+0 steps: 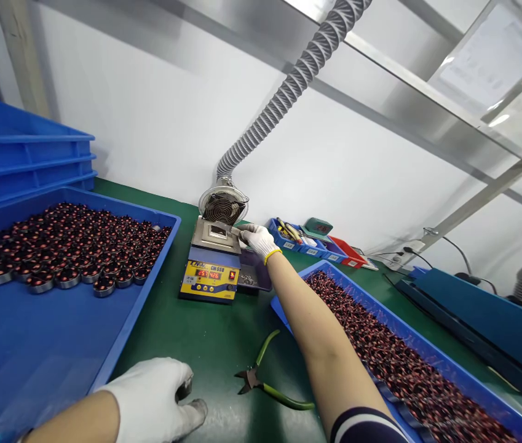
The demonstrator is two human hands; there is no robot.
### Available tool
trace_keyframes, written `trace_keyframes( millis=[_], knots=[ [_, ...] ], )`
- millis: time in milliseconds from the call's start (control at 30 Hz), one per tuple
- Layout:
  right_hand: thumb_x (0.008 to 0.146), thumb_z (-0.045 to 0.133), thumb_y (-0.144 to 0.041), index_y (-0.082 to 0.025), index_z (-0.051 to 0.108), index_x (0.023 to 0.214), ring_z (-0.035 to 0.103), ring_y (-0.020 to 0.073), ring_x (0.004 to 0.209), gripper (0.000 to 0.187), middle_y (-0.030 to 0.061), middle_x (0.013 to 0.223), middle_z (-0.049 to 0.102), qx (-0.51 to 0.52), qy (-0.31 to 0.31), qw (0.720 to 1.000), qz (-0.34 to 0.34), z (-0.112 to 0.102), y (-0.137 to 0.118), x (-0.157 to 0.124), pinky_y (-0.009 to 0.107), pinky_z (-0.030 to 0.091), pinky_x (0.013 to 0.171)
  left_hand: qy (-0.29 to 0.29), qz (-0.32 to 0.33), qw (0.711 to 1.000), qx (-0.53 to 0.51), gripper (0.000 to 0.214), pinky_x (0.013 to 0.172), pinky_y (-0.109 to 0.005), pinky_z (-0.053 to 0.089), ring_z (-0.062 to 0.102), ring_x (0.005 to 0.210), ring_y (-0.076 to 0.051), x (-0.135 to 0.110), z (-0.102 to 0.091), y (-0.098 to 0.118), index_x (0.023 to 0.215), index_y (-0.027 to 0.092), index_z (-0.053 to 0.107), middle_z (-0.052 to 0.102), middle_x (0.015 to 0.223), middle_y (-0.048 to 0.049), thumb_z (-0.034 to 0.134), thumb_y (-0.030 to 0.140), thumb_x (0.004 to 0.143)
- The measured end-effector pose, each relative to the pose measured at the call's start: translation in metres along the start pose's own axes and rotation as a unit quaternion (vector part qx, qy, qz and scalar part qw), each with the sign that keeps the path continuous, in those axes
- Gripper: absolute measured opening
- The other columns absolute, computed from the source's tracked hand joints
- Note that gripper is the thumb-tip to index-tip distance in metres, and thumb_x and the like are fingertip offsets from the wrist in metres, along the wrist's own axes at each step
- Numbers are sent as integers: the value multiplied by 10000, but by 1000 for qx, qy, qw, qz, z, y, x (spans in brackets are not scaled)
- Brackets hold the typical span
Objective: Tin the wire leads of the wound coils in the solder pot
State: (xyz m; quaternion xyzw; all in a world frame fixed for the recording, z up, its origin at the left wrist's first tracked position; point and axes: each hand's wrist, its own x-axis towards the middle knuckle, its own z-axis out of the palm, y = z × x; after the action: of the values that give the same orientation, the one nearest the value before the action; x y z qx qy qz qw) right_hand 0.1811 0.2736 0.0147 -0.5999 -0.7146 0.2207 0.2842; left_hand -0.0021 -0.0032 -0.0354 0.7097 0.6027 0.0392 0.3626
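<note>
My right hand (254, 239), in a white glove with a yellow cuff, reaches to the top of a yellow-and-blue solder pot (209, 280) with a red digital display. Its fingers are pinched at the edge of the pot's square metal well (217, 231). What they hold, perhaps a thin flat piece, is too small to make out. My left hand (159, 400), also gloved, is low over the green bench, thumb and curled fingers apart with nothing visible between them. Green-handled cutting pliers (252, 378) lie with spread handles to its right.
A blue tray (145, 307) at left holds many round coil parts; another blue tray (320, 266) at right is full of red-wired parts. Behind the pot stands a round fan-like extractor (224, 208) on a grey hose (283, 95). Small bins (316, 250) line the wall.
</note>
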Motion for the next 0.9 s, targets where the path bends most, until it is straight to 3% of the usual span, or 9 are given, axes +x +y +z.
trace_keyframes(
  millis=[267, 900],
  knots=[
    [724, 571, -204, -238, 689, 990, 632, 96, 720, 293, -20, 835, 697, 17, -4, 1000, 3, 5, -3, 4, 204, 487, 751, -7, -13, 1000, 0, 355, 517, -291, 306, 592, 663, -227, -3, -2, 2, 719, 233, 616, 660, 726, -47, 465, 553, 703],
    [731, 554, -183, -174, 677, 982, 630, 94, 723, 279, 14, 851, 700, 83, 5, 996, -24, 0, 8, -3, 204, 495, 735, -3, -8, 1000, 7, 377, 496, -288, 290, 578, 620, -212, 2, 3, -3, 712, 237, 608, 651, 694, -31, 465, 585, 698]
  ],
)
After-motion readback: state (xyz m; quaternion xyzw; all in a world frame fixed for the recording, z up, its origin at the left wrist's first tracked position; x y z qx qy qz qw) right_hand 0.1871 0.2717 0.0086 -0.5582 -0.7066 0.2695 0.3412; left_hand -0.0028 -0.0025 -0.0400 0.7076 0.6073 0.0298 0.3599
